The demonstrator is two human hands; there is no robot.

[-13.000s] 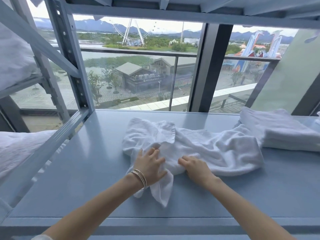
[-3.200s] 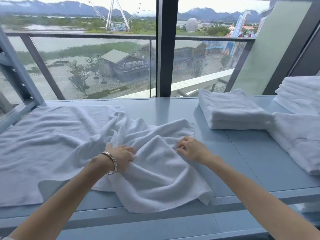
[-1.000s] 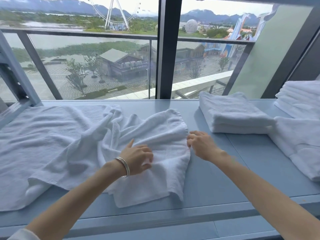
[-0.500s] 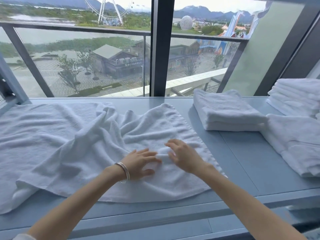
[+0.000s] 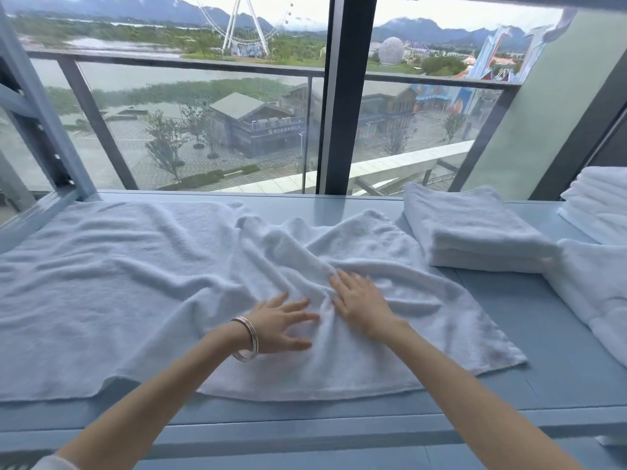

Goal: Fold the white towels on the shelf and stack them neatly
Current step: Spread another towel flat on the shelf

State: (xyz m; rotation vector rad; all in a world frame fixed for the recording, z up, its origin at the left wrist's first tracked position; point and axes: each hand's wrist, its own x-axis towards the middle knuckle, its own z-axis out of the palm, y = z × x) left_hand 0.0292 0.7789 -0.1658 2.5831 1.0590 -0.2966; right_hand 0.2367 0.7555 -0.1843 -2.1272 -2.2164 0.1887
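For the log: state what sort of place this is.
Probably a hotel linen or housekeeping room: blue metal shelf, folded white towels stacked on it, and a high window overlooking an amusement park.

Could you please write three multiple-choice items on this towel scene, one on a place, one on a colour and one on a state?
1. Where does the folded towel lie?
A. Right of the spread towel
B. Left of it
C. On top of it

2. What colour is the shelf?
A. Red
B. Pale blue-grey
C. Black

3. How are the two hands on the spread towel?
A. Curled into fists
B. Pinching a corner up
C. Flat, with straight fingers

Answers:
1 A: it sits on the shelf's right part, towards the window.
2 B: its bare surface shows blue-grey.
3 C: the left hand and the right hand press flat on the wrinkled cloth.
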